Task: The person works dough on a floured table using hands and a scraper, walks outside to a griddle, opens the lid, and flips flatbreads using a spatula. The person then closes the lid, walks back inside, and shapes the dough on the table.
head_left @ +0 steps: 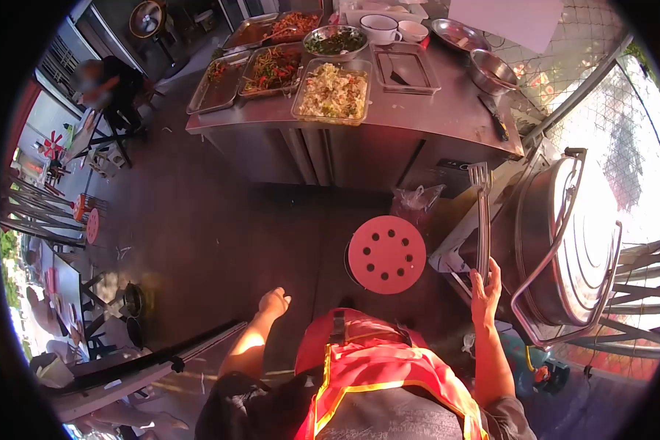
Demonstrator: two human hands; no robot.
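Observation:
Long metal tongs point up and away from me, with my right hand closed around their near end. Just to the right of them stands a large round metal steamer pot with a lid and bar handles. My left hand hangs over the floor, its fingers curled in and nothing visible in them. A red round stool with holes in its seat is between my two hands, nearer the right one. I wear a red apron with yellow edging.
Ahead, a metal counter bears a tray of pale chopped food, a bowl of greens, a white enamel pot, a metal bowl and a knife. A gas cylinder stands lower right. Another person sits far left.

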